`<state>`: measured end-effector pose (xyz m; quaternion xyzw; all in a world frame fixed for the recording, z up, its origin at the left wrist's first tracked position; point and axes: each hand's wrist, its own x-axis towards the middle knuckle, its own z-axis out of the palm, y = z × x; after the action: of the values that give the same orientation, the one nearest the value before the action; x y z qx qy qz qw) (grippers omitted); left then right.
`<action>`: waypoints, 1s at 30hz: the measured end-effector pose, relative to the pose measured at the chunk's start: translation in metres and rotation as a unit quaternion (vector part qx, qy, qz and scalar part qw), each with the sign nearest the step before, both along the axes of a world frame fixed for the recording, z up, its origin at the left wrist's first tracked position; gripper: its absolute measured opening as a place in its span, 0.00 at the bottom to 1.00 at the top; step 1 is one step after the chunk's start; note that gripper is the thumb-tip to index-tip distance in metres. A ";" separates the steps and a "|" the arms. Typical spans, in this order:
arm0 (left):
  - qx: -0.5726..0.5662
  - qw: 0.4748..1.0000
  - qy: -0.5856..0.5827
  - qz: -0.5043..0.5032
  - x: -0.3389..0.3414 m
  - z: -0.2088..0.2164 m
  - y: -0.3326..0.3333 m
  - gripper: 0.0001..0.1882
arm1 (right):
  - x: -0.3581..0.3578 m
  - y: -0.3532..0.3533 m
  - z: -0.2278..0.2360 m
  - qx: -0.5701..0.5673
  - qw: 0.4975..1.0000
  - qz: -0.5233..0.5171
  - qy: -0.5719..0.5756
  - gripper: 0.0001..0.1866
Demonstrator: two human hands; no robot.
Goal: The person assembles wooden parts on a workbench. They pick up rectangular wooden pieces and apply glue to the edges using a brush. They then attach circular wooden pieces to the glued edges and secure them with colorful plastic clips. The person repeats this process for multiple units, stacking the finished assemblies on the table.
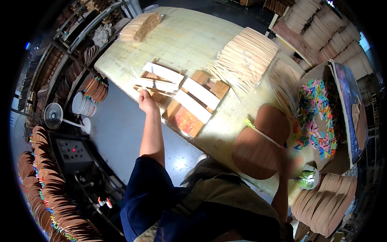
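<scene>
My left hand (147, 101) is closed in a pinch on a thin pale wooden stick (137, 77) at the table's left edge. Beside it stands a wooden frame (161, 73) with white strips across it. A second wooden frame (183, 121) with white strips is just to the right. My right hand (291, 161) is smeared by motion, so its fingers cannot be read. It is over the right edge of a brown, flat, rounded piece (252, 155). A pale stick (267, 136) with a yellow-green clip (249, 123) at its far end lies across that piece.
Bundled thin sticks (248, 56) lie on the pale table (189, 30), with another bundle (139, 27) at the far left. A cardboard box (342, 121) holds small coloured clips (318, 117). Stacked brown pieces (322, 203) stand at right; clipped brown pieces (52, 173) line the left.
</scene>
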<state>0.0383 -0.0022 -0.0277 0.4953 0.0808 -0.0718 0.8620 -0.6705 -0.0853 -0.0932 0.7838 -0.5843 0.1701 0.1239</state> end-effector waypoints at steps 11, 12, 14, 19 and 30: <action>0.209 0.696 -0.575 -0.377 -0.265 0.076 -0.023 0.05 | -0.034 0.015 -0.016 -0.042 0.973 -0.006 -0.225 0.19; 0.206 0.656 -0.618 -0.382 -0.282 0.072 -0.018 0.05 | -0.007 0.015 0.018 0.091 0.943 -0.024 -0.320 0.19; 0.179 0.636 -0.589 -0.465 -0.325 0.064 -0.021 0.05 | -0.003 0.017 0.037 0.227 0.828 -0.107 -0.502 0.15; 0.132 0.550 -0.627 -0.535 -0.384 0.046 -0.032 0.06 | -0.003 0.037 0.079 0.304 0.596 -0.113 -0.735 0.14; 0.135 0.536 -0.650 -0.522 -0.392 0.027 -0.041 0.05 | 0.027 0.054 0.073 0.269 0.552 -0.143 -0.776 0.12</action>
<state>-0.3534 -0.0437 -0.0009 0.4701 -0.7660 -0.1549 0.4101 -0.6437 -0.0311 -0.0205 0.2505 -0.5769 0.5271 -0.5715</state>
